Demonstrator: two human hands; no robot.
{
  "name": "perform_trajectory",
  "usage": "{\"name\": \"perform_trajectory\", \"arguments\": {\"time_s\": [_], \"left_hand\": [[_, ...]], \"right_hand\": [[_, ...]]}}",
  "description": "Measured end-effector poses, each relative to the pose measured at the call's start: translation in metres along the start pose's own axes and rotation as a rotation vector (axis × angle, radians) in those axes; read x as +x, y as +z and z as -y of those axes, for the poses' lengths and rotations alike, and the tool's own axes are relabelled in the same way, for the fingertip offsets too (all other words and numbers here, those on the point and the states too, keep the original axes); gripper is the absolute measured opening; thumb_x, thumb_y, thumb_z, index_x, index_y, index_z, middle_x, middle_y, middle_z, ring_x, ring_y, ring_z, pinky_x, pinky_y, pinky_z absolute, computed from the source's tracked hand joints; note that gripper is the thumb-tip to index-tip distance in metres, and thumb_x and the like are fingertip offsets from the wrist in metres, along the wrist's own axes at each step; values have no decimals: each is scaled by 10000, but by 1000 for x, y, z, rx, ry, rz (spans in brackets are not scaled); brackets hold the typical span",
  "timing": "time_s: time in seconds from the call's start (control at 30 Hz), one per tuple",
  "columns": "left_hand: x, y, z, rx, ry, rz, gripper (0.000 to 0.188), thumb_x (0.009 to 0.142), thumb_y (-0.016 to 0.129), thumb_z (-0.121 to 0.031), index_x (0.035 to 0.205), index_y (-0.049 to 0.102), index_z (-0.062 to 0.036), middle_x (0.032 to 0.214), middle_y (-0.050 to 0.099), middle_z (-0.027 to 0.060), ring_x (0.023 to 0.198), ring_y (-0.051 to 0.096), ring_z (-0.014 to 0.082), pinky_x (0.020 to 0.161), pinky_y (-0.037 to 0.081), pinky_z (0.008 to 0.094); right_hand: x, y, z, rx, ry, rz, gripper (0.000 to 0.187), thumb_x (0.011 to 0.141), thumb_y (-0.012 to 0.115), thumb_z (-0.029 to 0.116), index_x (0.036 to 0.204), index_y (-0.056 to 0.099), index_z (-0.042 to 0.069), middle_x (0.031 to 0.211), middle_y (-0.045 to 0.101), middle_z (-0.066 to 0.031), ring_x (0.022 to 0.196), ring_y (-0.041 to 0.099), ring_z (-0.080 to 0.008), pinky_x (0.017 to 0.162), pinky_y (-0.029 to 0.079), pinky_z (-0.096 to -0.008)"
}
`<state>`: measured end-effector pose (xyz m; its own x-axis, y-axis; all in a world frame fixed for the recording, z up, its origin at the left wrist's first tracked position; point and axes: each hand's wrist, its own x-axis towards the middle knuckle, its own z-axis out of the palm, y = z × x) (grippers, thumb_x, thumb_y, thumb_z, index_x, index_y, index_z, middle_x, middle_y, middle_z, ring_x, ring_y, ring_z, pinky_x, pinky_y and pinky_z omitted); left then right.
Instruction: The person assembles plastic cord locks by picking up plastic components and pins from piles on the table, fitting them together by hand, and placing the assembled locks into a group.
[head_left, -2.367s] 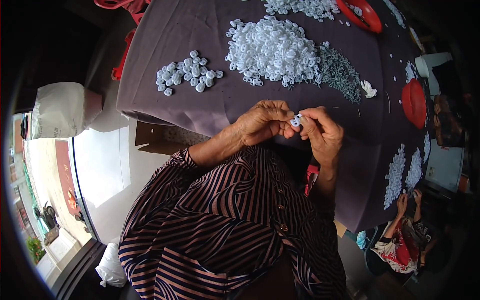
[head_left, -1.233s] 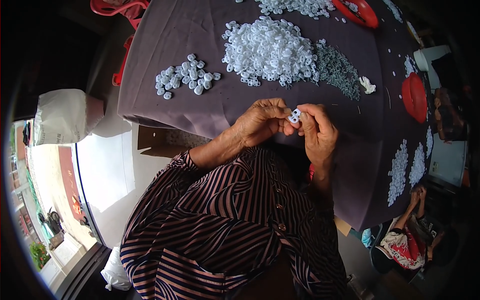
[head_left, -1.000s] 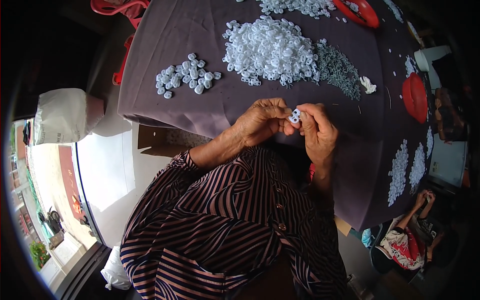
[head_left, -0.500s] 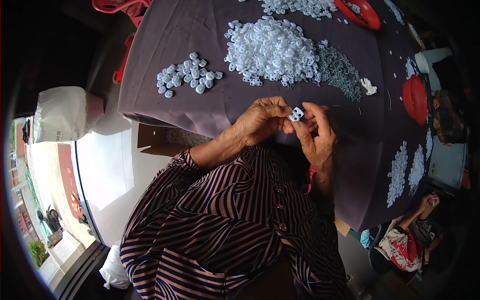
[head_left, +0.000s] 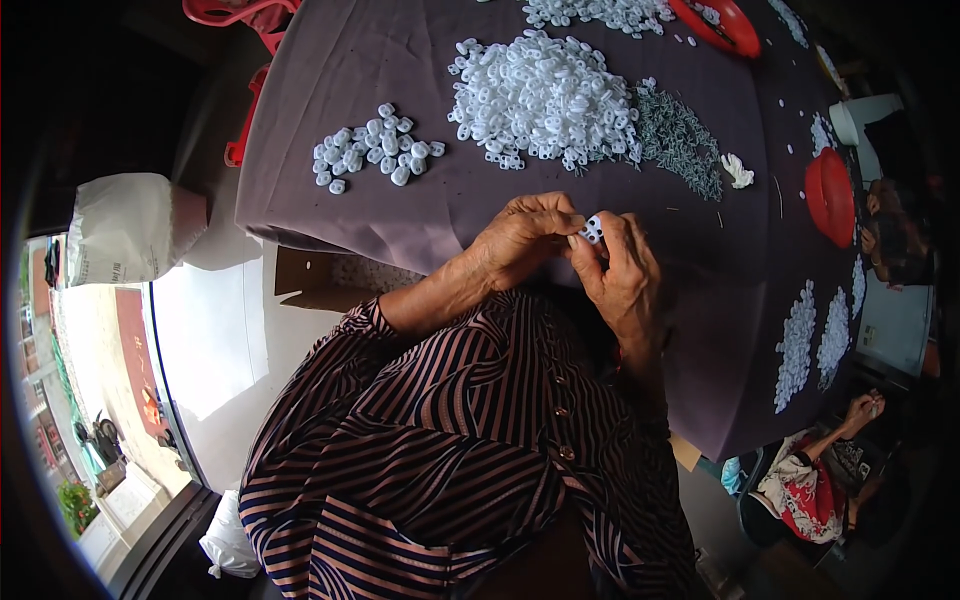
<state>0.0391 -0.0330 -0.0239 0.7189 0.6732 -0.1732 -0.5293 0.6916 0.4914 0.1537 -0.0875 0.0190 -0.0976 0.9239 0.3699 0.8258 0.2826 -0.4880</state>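
A small white plastic piece with dark holes (head_left: 593, 229) is held up between my two hands, just off the table's near edge. My left hand (head_left: 522, 240) pinches at its left side with thumb and fingertips. My right hand (head_left: 625, 275) has thumb and curled fingers closed on it from the right. The fingers cover much of the piece. Beyond my hands lies a big heap of white plastic pieces with holes (head_left: 545, 100). A heap of thin grey metal pins or screws (head_left: 678, 140) adjoins it on the right. To the left is a small group of rounded white pieces (head_left: 375, 147).
A dark cloth (head_left: 330, 75) covers the table. A crumpled white scrap (head_left: 738, 171) lies right of the pins. Two red trays (head_left: 829, 200) (head_left: 730, 30) stand at the right and far side. An open cardboard box (head_left: 305, 275) sits below the left edge. Another person (head_left: 810, 490) sits at lower right.
My right hand has shifted slightly left and its fingers have closed further over the white piece, which has turned a little. My left hand has stayed almost still.
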Motion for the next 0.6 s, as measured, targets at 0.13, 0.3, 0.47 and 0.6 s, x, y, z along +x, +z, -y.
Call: {"name": "perform_trajectory", "arguments": {"time_s": [0.13, 0.3, 0.47, 0.6], "left_hand": [[1, -3, 1, 4, 2, 5, 99, 686, 496, -79, 598, 462, -51, 600, 485, 13, 565, 458, 99, 544, 378, 232], [2, -3, 1, 24, -2, -20, 98, 684, 497, -78, 597, 464, -48, 599, 487, 18, 559, 453, 99, 533, 370, 225], [5, -9, 3, 36, -2, -44, 94, 677, 500, -72, 593, 472, -40, 592, 486, 21, 556, 449, 98, 526, 362, 217], [7, -7, 5, 43, -1, -49, 84, 668, 505, -62, 594, 484, -29, 585, 486, 27, 553, 447, 96, 524, 361, 216]], "right_hand": [[0, 3, -2, -6, -36, -5, 200, 643, 533, 76, 784, 427, -18, 597, 394, -78, 485, 421, -167, 437, 362, -263], [-2, 7, -11, -77, -56, 24, 176, 635, 532, 63, 757, 428, -12, 591, 395, -82, 505, 428, -187, 453, 368, -266], [-2, 14, -19, -87, -150, -15, 154, 625, 525, 30, 736, 430, -16, 601, 409, -93, 533, 445, -213, 477, 383, -273], [-2, 18, -24, -98, -202, -96, 140, 621, 539, 79, 643, 413, 23, 566, 381, -78, 473, 440, -197, 403, 363, -265]]}}
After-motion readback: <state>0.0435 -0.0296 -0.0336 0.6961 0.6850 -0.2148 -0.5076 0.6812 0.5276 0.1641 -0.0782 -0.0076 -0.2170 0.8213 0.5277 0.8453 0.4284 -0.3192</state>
